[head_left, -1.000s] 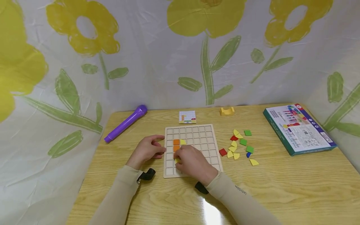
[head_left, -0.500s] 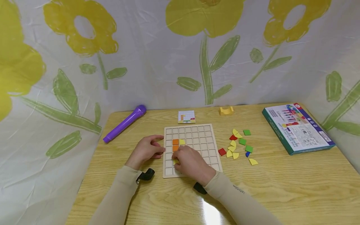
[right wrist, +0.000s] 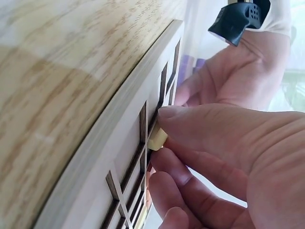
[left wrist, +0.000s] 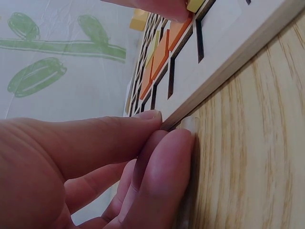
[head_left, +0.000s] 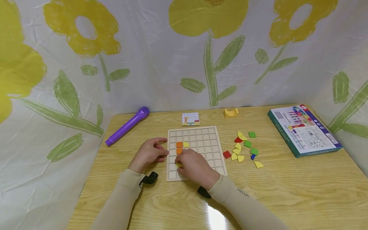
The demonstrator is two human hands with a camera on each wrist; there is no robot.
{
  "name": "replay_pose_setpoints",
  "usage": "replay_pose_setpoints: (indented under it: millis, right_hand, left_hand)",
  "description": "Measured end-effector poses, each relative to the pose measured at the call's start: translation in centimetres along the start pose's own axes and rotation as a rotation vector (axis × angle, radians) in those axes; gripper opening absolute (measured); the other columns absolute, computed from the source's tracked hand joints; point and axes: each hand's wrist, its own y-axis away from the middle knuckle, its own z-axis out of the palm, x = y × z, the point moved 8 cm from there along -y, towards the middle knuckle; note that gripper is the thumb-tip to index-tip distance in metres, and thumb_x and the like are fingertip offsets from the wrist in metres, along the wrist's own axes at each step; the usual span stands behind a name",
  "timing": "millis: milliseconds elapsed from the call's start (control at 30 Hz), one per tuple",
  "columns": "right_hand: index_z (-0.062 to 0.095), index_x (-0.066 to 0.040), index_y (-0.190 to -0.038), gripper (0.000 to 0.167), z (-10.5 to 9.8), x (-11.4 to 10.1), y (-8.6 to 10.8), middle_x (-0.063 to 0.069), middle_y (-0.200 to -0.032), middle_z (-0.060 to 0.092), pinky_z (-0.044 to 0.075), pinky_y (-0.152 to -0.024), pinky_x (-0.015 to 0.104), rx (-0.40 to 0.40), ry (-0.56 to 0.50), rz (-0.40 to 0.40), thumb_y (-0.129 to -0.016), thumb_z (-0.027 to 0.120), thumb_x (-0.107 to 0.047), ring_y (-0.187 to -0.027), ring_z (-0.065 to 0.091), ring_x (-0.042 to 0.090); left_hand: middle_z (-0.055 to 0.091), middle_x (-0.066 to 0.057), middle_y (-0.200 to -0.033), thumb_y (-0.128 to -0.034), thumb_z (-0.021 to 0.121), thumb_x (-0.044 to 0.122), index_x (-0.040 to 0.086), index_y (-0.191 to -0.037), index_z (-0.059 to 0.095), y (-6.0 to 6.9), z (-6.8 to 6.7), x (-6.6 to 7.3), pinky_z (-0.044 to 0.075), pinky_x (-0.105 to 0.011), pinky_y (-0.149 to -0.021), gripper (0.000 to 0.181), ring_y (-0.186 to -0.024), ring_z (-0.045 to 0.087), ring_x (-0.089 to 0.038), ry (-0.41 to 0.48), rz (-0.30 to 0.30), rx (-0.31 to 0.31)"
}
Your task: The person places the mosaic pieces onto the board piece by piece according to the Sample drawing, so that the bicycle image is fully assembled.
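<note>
A pale wooden grid board [head_left: 205, 131] lies on the table between the hands. My right hand [head_left: 195, 167] is over its lower left squares and pinches a small yellow piece [right wrist: 158, 138] between thumb and fingers. At the board's left edge, my left hand [head_left: 148, 152] holds the rim with thumb and fingertip, which meet the rim in the left wrist view. Orange square tiles [head_left: 179, 145] sit in the left part of the grid, with a yellow tile [head_left: 186, 144] beside the top one. A further orange tile [left wrist: 180, 29] shows under the right hand's fingertip.
Right of the board lie loose yellow quarter pieces [head_left: 258, 164], red tiles [head_left: 227, 154], green squares [head_left: 252, 134] and a blue piece [head_left: 253, 157]. Behind it are a pattern card [head_left: 190, 118] and a yellow stand [head_left: 231, 113]. A purple microphone [head_left: 127, 127] and a box [head_left: 306, 131] flank them.
The head view has shifted slightly. My right hand stays over the same squares, and the yellow piece shows a little less beneath it. The left hand keeps its place at the rim.
</note>
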Motion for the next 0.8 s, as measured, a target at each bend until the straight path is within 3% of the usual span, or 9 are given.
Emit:
replay_pose_setpoints:
  millis: [367, 600, 800]
  right_hand:
    - [0.084, -0.016, -0.096, 0.009, 0.0, -0.1, 0.1, -0.003, -0.091, 0.072, 0.058, -0.073, 0.027, 0.004, 0.033, 0.010, -0.088, 0.083, -0.013, -0.084, 0.064, 0.015]
    - [0.084, -0.017, -0.095, 0.008, -0.2, -0.2, 0.2, -0.003, -0.088, 0.071, 0.054, -0.068, 0.025, 0.011, 0.034, 0.001, -0.088, 0.081, -0.013, -0.081, 0.062, 0.014]
    - [0.084, -0.015, -0.100, 0.009, -1.3, 1.0, 0.6, -0.003, -0.092, 0.073, 0.059, -0.072, 0.027, 0.032, -0.044, 0.031, -0.092, 0.080, -0.013, -0.087, 0.066, 0.014]
  left_hand:
    - [0.068, -0.015, -0.113, -0.0951, 0.082, 0.006, 0.014, -0.154, 0.060, -0.1, 0.1, 0.1, 0.070, -0.031, -0.077, 0.063, -0.084, 0.073, -0.019, -0.018, 0.024, -0.010]
    - [0.067, -0.016, -0.114, -0.0950, 0.083, 0.006, 0.015, -0.153, 0.060, -0.2, 0.1, 0.1, 0.070, -0.032, -0.078, 0.063, -0.084, 0.073, -0.020, -0.012, 0.022, -0.015]
    - [0.066, -0.016, -0.115, -0.0951, 0.083, 0.007, 0.017, -0.153, 0.060, -0.1, 0.0, 0.0, 0.070, -0.032, -0.077, 0.063, -0.084, 0.074, -0.021, -0.005, 0.003, -0.011]
